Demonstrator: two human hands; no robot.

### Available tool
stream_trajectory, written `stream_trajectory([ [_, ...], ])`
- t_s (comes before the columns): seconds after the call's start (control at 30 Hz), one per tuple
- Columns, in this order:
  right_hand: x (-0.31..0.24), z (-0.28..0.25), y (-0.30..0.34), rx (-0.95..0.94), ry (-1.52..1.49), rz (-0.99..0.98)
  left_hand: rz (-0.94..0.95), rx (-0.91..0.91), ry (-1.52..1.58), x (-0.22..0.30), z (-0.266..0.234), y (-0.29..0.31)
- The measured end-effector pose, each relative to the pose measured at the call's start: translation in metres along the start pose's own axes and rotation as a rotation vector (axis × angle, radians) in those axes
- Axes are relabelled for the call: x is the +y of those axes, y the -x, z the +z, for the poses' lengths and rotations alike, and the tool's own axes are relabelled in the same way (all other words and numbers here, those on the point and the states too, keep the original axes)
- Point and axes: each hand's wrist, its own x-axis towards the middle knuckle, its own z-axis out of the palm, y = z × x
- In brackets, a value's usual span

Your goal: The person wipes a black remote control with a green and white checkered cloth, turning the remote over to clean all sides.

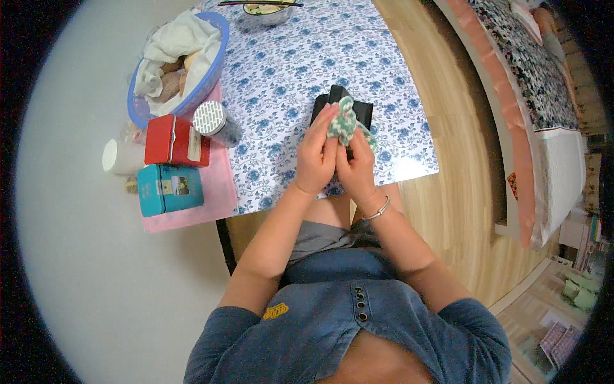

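My left hand (314, 155) and my right hand (357, 165) are close together over the near part of the table, with the fingers pointing away from me. Between them is a small green-and-white knitted piece (345, 121), its soft yarn bunched up around the fingertips. Part of it hangs out past my right fingers. My left fingers lie along its left side, and my right fingers are bent against its lower part. Just beyond my hands, a black flat-sided object (363, 112) rests on the table, partly covered by the knitting; its kind is unclear.
A patterned cloth (281, 83) covers the table. At left are a blue basket (222, 38) lined with white cloth, a red tin (163, 139), a teal tin (153, 192), a lidded jar (220, 128) and white cups (115, 157). Chopsticks lie across a bowl (268, 14) at the back. A bed (556, 179) stands right.
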Motion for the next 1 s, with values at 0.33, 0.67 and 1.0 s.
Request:
stream_trajectory([
  [0.33, -0.003, -0.002, -0.029, 0.094, 0.303, -0.147, 0.121, 0.226, -0.502, 0.013, -0.003, -0.019],
  [0.67, 0.024, 0.011, -0.052, -0.124, 0.135, 0.054, -0.298, -0.152, -0.008, -0.006, 0.002, -0.014],
  [1.0, 0.003, 0.008, -0.056, -0.266, 0.094, -0.057, -0.349, 0.08, 0.331, -0.021, 0.011, 0.012],
])
